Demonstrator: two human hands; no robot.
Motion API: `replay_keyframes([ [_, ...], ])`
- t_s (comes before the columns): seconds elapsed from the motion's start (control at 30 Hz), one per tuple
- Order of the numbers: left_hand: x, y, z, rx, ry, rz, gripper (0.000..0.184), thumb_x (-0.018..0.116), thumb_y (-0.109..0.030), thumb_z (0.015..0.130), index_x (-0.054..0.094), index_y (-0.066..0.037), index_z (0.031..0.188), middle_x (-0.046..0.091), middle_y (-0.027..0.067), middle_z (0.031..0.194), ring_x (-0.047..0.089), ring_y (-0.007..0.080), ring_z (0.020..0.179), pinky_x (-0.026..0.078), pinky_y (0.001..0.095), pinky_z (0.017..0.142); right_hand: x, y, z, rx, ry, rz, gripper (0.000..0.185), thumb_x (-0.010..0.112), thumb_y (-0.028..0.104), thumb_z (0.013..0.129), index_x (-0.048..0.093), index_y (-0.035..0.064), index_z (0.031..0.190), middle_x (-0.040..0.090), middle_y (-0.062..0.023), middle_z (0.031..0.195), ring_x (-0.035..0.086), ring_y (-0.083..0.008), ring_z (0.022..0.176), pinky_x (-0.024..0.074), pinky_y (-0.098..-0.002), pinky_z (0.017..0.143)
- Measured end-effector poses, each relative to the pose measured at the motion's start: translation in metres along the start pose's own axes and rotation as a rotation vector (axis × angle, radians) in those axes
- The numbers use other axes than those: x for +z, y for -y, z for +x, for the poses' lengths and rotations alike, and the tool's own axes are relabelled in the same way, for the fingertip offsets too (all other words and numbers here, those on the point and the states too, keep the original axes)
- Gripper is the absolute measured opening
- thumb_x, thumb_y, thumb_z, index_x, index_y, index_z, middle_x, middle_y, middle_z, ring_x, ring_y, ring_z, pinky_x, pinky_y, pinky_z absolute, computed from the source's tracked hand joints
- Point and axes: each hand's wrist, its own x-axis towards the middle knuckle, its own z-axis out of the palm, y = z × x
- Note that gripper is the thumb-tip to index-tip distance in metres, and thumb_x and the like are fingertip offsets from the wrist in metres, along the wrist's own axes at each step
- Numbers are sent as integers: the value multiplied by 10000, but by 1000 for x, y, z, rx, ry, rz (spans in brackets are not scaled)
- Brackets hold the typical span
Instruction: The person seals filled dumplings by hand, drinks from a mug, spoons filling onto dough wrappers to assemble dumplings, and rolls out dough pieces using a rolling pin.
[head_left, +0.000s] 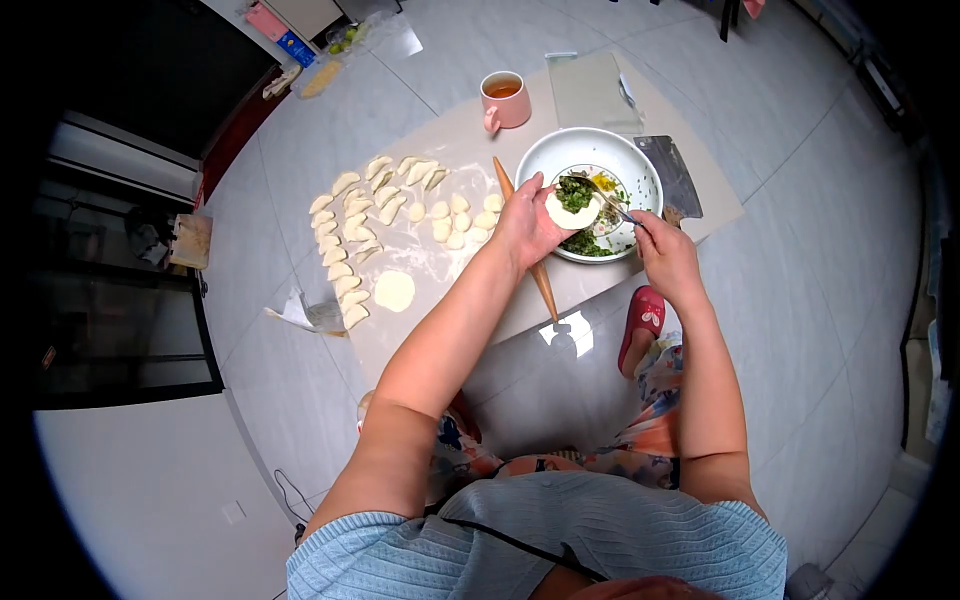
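Leaning in over a big pale table (pixel 455 150), all dusty with flour off to the left of the left hand (pixel 530 225). Reaching out with both hands over a wide white bowl (pixel 560 148). Seeing a see-through panel (pixel 588 92) lying beyond the bowl, further out than either hand. Holding the left wrist above a wooden rolling pin (pixel 543 288), so seeing just its two ends poking out. Noticing something flat and grey (pixel 668 170) beyond the right hand (pixel 668 255), but not making out exactly what. Also spotting a pink mug (pixel 510 108) of brownish drink well past the left hand.

Clamping the right hand's fingers around a spoon (pixel 618 207), tilting its tip down at the filling. Cupping the left hand around a round wrapper (pixel 573 218), right above the bowl, and carrying a heap of green filling (pixel 574 196) on it. Showing off another flat dough round (pixel 394 291) left of the left forearm, rows of dumplings (pixel 356 233) further left, and little dough lumps (pixel 459 203) just beside the left hand.
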Motion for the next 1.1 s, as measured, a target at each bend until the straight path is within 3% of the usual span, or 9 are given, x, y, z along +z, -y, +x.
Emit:
replay_keyframes([
  [0.23, 12, -3, -4, 22, -8, 28, 585, 224, -365, 1044, 351, 103, 1371, 462, 245, 1387, 468, 358, 1285, 368, 476, 1099, -4, 2, 1, -98, -65, -42, 245, 554, 109, 901, 651, 121, 1125, 686, -149, 975, 639, -347, 900, 477, -435, 787],
  [0.3, 12, -4, -5, 22, -4, 29, 589, 223, -368, 1044, 346, 106, 1371, 460, 248, 1388, 466, 358, 1287, 367, 474, 1101, -2, -2, 2, -290, -164, -104, 322, 559, 36, 850, 652, 125, 1146, 671, -119, 943, 620, -303, 910, 446, -406, 813],
  [0.4, 15, -4, -6, 24, 17, 17, 602, 217, -374, 1045, 336, 119, 1370, 451, 257, 1391, 457, 360, 1294, 362, 471, 1108, -7, -1, 2, -351, -157, -236, 408, 558, -4, 799, 649, 136, 1172, 612, -80, 869, 588, -272, 899, 418, -400, 832],
  [0.73, 32, -12, -19, 56, 59, -85, 633, 191, -381, 1046, 275, 152, 1377, 401, 290, 1411, 418, 401, 1315, 342, 499, 1122, -5, 5, 1, -409, -214, -248, 529, 563, -26, 764, 645, 187, 1241, 500, -83, 793, 530, -273, 811, 423, -391, 772],
  [0.93, 35, -6, -22, 80, 42, -181, 571, 203, -345, 1047, 308, 109, 1377, 408, 279, 1409, 414, 403, 1318, 340, 516, 1115, 0, 3, 1, -335, -212, -63, 444, 557, -17, 777, 686, 160, 1163, 520, -94, 818, 533, -288, 862, 432, -400, 796],
  [1.03, 32, -3, -20, 116, 42, -177, 542, 208, -326, 1047, 330, 91, 1370, 420, 268, 1406, 419, 397, 1316, 344, 519, 1110, 3, 0, 1, -270, -174, 144, 372, 566, 2, 829, 692, 130, 1155, 536, -98, 817, 543, -262, 846, 443, -342, 786],
  [1.1, 31, -2, -18, 117, 43, -189, 507, 215, -313, 1044, 369, 73, 1335, 449, 251, 1383, 438, 390, 1302, 344, 534, 1103, 3, 1, 0, -160, -91, 365, 322, 569, 30, 879, 682, 100, 1173, 528, -69, 806, 540, -191, 815, 431, -273, 770],
])
